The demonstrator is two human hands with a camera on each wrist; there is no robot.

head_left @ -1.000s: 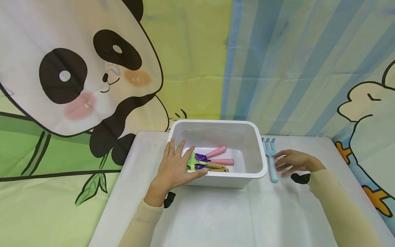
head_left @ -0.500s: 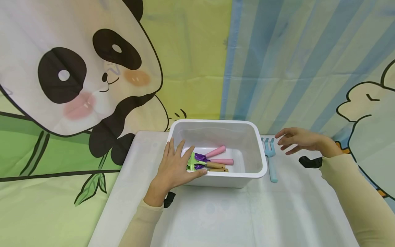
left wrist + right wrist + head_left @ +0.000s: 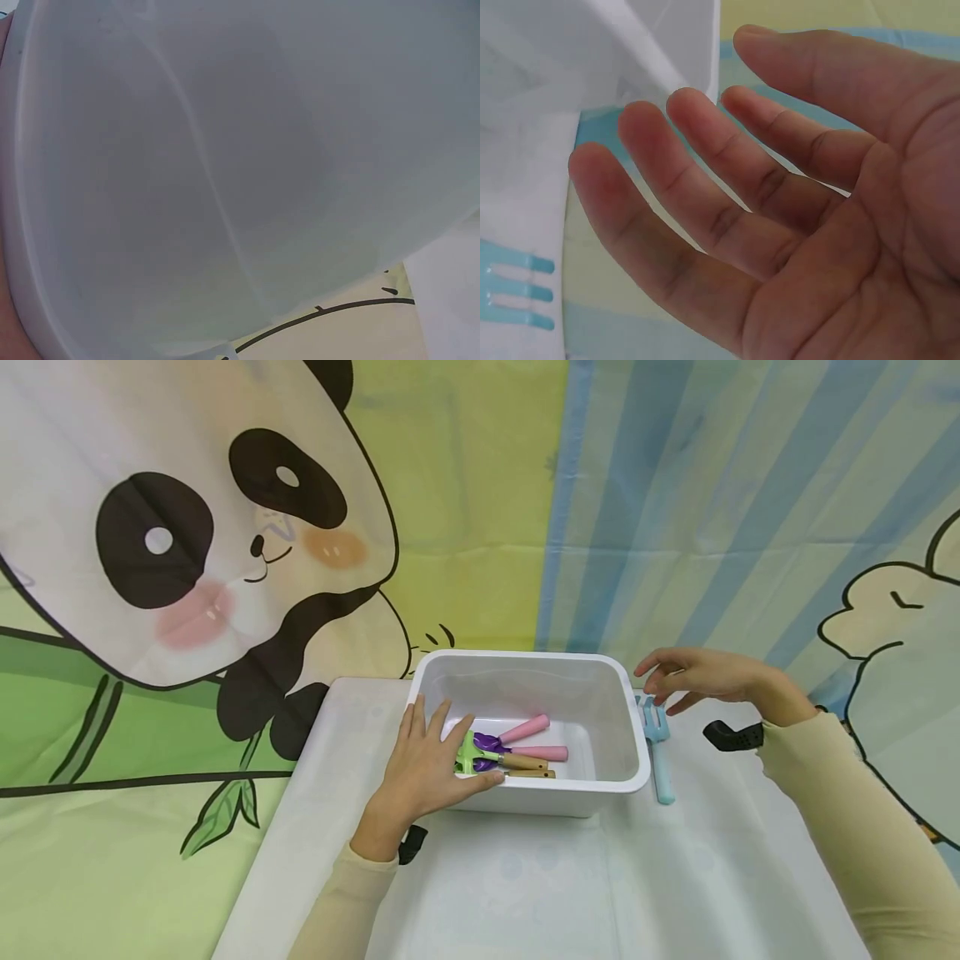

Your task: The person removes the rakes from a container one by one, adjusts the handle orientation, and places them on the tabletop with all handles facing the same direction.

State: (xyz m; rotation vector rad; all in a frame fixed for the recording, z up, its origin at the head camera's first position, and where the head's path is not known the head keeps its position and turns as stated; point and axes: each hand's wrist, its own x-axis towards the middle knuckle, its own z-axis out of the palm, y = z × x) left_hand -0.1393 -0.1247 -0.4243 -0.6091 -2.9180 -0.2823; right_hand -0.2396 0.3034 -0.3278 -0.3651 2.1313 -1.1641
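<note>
1. Your left hand rests over the left end of the white plastic bin, fingers straight and spread, thumb along the near rim; it is not clenched.
2. Your right hand is raised beyond the bin's right side, fingers loosely bent and grasping nothing; the right wrist view shows the fingertips apart from the fork's tines.
3. The light-blue hand fork lies on the white tabletop, just beside the bin's right wall — tines away from you, handle toward you.
4. Inside the bin, toward its left end, lie two pink-handled tools with purple heads and two tan-handled tools — light green shows at their head end, partly behind the rim.
5. Behind the table hangs a panda-print curtain.
</note>
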